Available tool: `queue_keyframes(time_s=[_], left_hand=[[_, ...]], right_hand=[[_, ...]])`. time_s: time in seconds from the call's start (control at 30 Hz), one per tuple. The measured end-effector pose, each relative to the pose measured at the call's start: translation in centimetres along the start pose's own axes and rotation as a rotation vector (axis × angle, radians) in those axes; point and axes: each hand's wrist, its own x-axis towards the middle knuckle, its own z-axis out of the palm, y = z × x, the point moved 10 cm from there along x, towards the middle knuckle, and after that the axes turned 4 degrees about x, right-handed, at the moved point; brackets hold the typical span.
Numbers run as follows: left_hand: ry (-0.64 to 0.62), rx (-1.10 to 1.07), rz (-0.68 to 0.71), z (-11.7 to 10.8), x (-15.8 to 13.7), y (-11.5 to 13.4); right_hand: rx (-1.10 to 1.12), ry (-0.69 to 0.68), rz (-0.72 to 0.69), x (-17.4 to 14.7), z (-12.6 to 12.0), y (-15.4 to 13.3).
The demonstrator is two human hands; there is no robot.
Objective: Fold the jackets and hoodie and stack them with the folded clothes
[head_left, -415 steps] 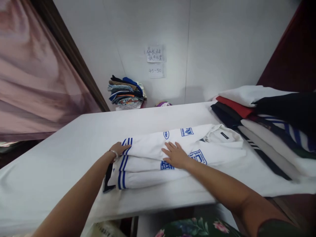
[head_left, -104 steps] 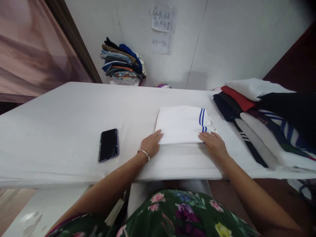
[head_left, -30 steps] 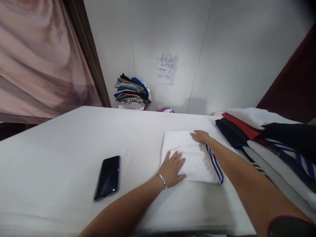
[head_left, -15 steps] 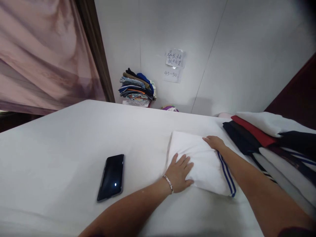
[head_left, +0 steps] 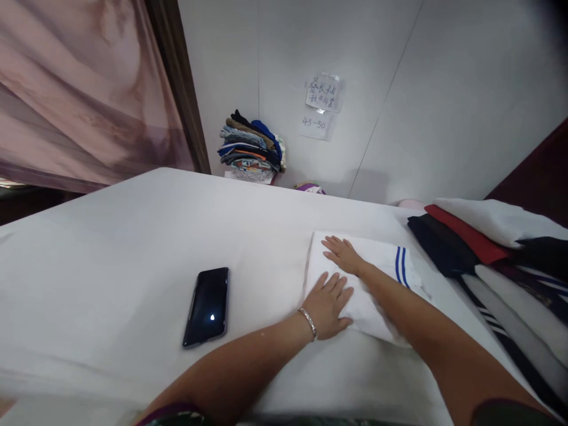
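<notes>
Both hands pressed flat on a folded white garment [head_left: 377, 278] with two blue stripes near its right end, lying right of centre on the white surface [head_left: 110, 248]. Left hand [head_left: 327, 305], a thin silver bracelet [head_left: 307, 322] at the wrist, palm down on the near left corner of the garment, fingers [head_left: 339, 288] spread wide and straight, gripping nothing. Right hand [head_left: 341, 254] laid palm down on the far left part of the same garment, just beyond the left hand, fingers stretched out flat and slightly fanned, likewise holding nothing; right forearm crossing over the garment's near right portion and hiding part of it.

A dark phone [head_left: 207, 305] face up on the surface, near the garment on its left but apart from it, screen reflecting a small light spot. A heap of unfolded clothes [head_left: 483, 248] in white, red, black and navy at the right edge of the surface, just beside the striped end of the garment. A stack of folded, many-coloured clothes [head_left: 251, 148] against the white wall beyond the far edge of the surface, with two handwritten paper notes [head_left: 322, 106] stuck on the wall to its right. A pink curtain [head_left: 75, 89] hanging at the upper left.
</notes>
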Motion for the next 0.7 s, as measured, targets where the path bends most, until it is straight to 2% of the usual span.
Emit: queue_keyframes(time_s=[0.1, 0.23, 0.33, 0.43, 0.5, 0.57, 0.63, 0.7], left_hand=[[0.001, -0.001, 0.004, 0.1, 0.0, 0.1], [-0.007, -0.011, 0.0, -0.1, 0.0, 0.0], [-0.015, -0.021, -0.007, -0.2, 0.1, -0.1], [-0.015, -0.022, -0.003, -0.2, 0.1, -0.1], [-0.011, -0.015, 0.001, -0.2, 0.0, -0.1], [-0.007, -0.004, 0.004, -0.1, 0.1, -0.1], [-0.004, 0.007, 0.009, -0.1, 0.1, -0.2], [0.002, 0.015, 0.018, -0.1, 0.3, -0.2]], right_hand=[[0.061, -0.032, 0.026, 0.0, 0.7, 0.2], [0.141, -0.056, 0.088, -0.8, -0.3, 0.0], [0.135, -0.002, 0.099, -2.8, -1.4, -1.2], [0.003, 0.082, 0.054, -6.0, -2.3, -1.5], [-0.113, 0.133, 0.101, -8.2, -2.8, 0.7], [-0.177, 0.167, 0.246, -10.4, -3.2, 4.9], [-0.165, 0.177, 0.394, -12.2, -3.4, 9.1], [-0.122, 0.176, 0.458, -13.1, -3.4, 11.5]])
